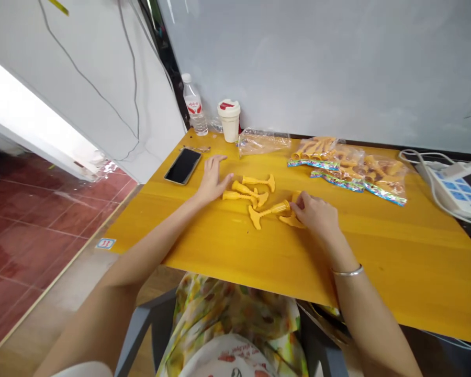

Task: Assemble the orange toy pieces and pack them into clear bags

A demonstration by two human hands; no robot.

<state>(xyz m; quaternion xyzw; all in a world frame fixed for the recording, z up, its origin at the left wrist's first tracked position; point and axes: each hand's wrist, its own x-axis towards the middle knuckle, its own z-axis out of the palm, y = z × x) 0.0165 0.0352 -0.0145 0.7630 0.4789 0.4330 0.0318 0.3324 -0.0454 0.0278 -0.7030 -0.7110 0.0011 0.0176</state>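
Nearest to the camera, a flower-patterned cloth (pixel 227 314) covers the person's lap, and a thin silver bracelet (pixel 347 270) sits on the right wrist. On the yellow wooden worktop (pixel 215 243), the left hand (pixel 214 180) lies open with its fingers spread, released and just beside the group of parts. The right hand (pixel 316 212) is curved downward, with its fingers (pixel 298 201) over the cup end of one part, but I cannot tell if it really grasps this part. The yellow moulded plastic parts (pixel 259 181) lie together between the hands, each with a narrow stem, a flared cup and a curved foot. They look light and rather stiff, but perhaps a little slippery, so the stem seems the best place to take hold. Farther away are a black smartphone (pixel 182 165) and clear plastic bags of similar yellow parts (pixel 347 165) with shiny coloured strips. Behind them stand a white lidded cup (pixel 230 121) and a plastic water bottle (pixel 194 107), and a white power strip (pixel 451 188) lies at the right.
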